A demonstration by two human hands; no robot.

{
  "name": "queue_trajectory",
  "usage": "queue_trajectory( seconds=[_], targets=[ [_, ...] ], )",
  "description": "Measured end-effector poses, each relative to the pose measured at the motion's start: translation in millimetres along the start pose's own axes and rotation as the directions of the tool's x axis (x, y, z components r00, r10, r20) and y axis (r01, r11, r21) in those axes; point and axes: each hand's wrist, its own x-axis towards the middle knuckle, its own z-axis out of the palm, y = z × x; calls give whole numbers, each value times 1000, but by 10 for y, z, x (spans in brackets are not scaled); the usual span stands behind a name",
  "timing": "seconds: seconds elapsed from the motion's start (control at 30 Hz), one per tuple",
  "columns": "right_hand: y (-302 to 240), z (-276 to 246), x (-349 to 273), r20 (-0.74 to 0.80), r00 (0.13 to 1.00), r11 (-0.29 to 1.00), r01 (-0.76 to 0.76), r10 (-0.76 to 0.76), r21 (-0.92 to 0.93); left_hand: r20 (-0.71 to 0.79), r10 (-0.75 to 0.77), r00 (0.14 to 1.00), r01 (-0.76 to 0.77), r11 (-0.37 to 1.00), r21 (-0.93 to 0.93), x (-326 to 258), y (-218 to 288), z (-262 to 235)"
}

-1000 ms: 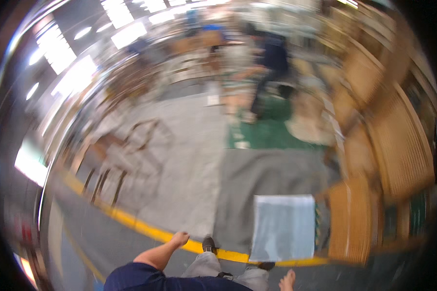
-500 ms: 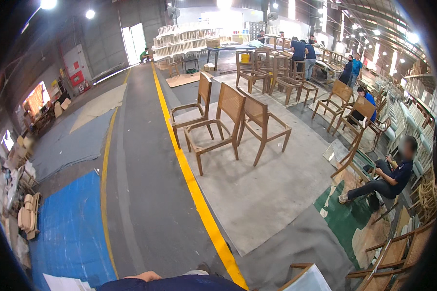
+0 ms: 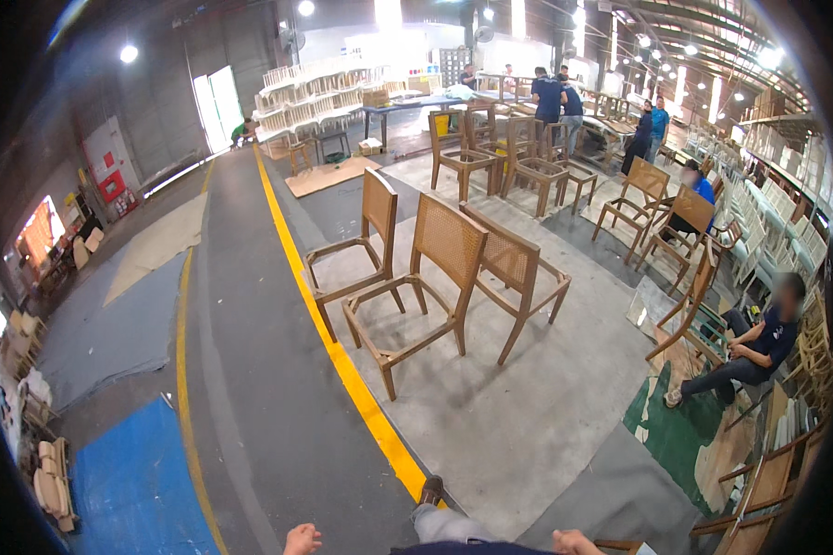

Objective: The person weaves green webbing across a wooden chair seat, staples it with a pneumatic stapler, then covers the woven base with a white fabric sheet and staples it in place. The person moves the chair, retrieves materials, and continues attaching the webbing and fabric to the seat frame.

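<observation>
My left hand [image 3: 303, 539] shows at the lower edge, its fingers loosely bent and apart, with nothing in it. My right hand [image 3: 576, 542] is also at the lower edge, partly cut off, its fingers loose and no object visible in it. Both hands are apart from the furniture. Ahead stand three wooden chair frames with open seats and woven cane backs: a left one [image 3: 379, 208], a middle one [image 3: 447, 239] and a right one [image 3: 506, 252]. Close to my right hand, a wooden piece [image 3: 620, 546] shows at the bottom edge.
My shoe [image 3: 431, 490] is on the yellow floor line [image 3: 366, 398]. A blue sheet [image 3: 143, 481] lies at the left. At the right a seated person [image 3: 759, 347] is beside a tilted chair [image 3: 694, 301]. More chairs [image 3: 458, 162], tables and several people stand farther back.
The three chairs are nearer and lower in view. Both hands and a shoe now show at the lower edge. The white-topped piece at bottom right has mostly left the view.
</observation>
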Motion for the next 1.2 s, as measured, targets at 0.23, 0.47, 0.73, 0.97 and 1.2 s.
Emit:
queue_trajectory(
  seconds=[0.23,0.47,0.73,0.97,1.2],
  targets=[
    [-3143,-813,605,-264,904,858,179,-337,-481,-15,-465,885,459,879,-130,575,726,72],
    [-7067,-1617,270,-437,177,471,378,-882,-797,-13,-462,887,447,865,-230,1776,1984,341],
    [-9462,-1915,891,-441,257,472,71,-860,-879,-195,-148,970,88,955,-284,3251,4156,533],
    [-9889,-2547,1598,-209,291,256,131,-933,-958,-182,313,932,-307,950,59,3979,6146,1205],
    [-10448,-4424,1594,-251,55,257,173,-966,-951,403,498,768,-503,858,-101,3725,7674,3500]
  ],
)
